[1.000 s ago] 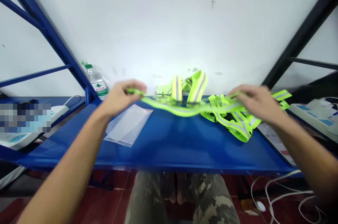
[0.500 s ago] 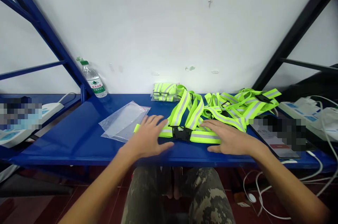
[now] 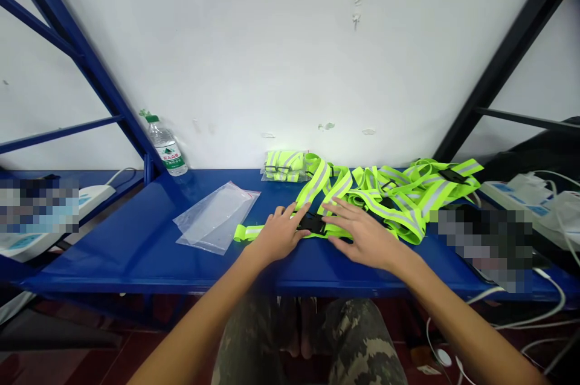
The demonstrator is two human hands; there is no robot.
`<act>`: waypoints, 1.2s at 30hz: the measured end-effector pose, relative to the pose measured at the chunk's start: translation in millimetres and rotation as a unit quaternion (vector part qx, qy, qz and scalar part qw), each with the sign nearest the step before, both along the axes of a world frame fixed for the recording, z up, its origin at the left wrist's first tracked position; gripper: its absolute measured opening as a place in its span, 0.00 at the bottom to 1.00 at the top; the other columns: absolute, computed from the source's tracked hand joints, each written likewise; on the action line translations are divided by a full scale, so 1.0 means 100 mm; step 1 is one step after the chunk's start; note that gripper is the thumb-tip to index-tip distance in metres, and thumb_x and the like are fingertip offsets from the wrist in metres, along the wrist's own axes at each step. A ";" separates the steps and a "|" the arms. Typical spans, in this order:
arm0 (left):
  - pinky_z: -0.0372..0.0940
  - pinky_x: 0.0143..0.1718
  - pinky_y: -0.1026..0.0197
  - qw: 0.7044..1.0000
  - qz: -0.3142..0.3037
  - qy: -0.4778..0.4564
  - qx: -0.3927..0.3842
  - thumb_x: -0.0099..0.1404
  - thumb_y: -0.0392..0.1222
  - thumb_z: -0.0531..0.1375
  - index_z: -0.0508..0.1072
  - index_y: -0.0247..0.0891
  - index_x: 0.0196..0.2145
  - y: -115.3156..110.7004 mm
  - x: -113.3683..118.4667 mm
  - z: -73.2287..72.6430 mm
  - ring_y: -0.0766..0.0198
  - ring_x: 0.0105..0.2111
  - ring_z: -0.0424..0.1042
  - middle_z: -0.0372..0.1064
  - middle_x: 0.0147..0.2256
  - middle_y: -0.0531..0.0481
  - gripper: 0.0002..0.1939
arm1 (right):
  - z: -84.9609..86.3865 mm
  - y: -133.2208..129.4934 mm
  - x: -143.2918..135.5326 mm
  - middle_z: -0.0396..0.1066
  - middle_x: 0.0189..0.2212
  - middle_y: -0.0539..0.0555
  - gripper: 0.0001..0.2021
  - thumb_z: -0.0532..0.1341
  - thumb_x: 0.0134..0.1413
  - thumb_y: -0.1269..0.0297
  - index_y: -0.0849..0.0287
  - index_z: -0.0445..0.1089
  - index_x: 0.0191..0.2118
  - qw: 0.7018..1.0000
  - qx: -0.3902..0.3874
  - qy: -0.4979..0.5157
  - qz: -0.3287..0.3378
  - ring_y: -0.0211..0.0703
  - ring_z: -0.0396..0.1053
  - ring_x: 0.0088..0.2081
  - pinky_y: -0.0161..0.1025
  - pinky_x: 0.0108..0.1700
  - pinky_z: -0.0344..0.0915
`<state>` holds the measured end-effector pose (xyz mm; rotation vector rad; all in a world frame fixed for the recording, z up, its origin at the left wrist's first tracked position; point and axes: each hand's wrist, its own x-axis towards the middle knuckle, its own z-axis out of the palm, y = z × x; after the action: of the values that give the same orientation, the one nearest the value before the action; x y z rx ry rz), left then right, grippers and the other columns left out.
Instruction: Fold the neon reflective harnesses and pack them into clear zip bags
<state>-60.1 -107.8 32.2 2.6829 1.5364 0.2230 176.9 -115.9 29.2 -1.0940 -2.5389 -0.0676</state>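
A neon-yellow reflective strap vest with silver stripes lies on the blue table. Its black plastic buckle sits between my two hands. At the buckle's left side, my left hand rests over the waist strap, fingers outstretched and thumb close to the buckle. My right hand lies on the strap to the right of the buckle, fingers spread. Neither hand visibly grips anything. Parts of the waist strap are hidden under both hands.
Clear plastic bags lie on the left, with a water bottle behind. A bagged vest is against the wall. More tangled reflective straps spread rightward, near a partly blurred phone. Power strips and white cables flank the table.
Both hands have moved inward, closer to the buckle. My right hand has shifted left along the strap, my left hand rightward. The view has tilted slightly.
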 end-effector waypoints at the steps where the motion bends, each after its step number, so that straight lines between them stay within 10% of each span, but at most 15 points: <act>1: 0.62 0.51 0.43 1.000 -0.004 -0.004 -0.004 0.71 0.57 0.45 0.42 0.45 0.69 -0.01 0.00 -0.02 0.45 0.56 0.60 0.52 0.64 0.38 0.33 | -0.03 -0.02 -0.07 0.61 0.62 0.59 0.21 0.59 0.60 0.62 0.60 0.68 0.57 1.000 0.001 0.011 0.017 0.57 0.54 0.65 0.55 0.65 0.55; 15: 0.65 0.47 0.47 0.990 0.079 0.100 0.059 0.71 0.55 0.47 0.57 0.37 0.65 -0.38 -0.56 0.04 0.46 0.48 0.68 0.68 0.48 0.36 0.30 | -0.29 -0.05 -0.35 0.63 0.60 0.65 0.20 0.51 0.63 0.71 0.70 0.68 0.57 0.999 0.044 -0.016 0.013 0.59 0.58 0.63 0.58 0.64 0.56; 27: 0.70 0.39 0.55 0.975 0.132 -0.178 -0.009 0.57 0.43 0.60 0.60 0.40 0.63 -0.27 -0.98 0.20 0.58 0.35 0.73 0.72 0.44 0.44 0.36 | -0.29 -0.07 -0.52 0.69 0.54 0.60 0.18 0.51 0.64 0.68 0.65 0.70 0.54 0.997 0.021 0.061 0.042 0.55 0.61 0.58 0.55 0.61 0.61; 36: 0.71 0.42 0.60 0.814 0.128 -0.564 0.054 0.60 0.41 0.59 0.56 0.37 0.62 -0.23 -0.05 0.23 0.62 0.41 0.75 0.69 0.51 0.40 0.33 | -0.19 -0.13 -0.49 0.69 0.51 0.61 0.20 0.54 0.64 0.62 0.60 0.63 0.60 0.982 -0.094 0.160 0.042 0.53 0.64 0.55 0.54 0.59 0.62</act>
<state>-65.3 -130.3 55.0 1.6457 1.3636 1.5773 127.7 -128.4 9.7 -0.9719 -2.3286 0.3495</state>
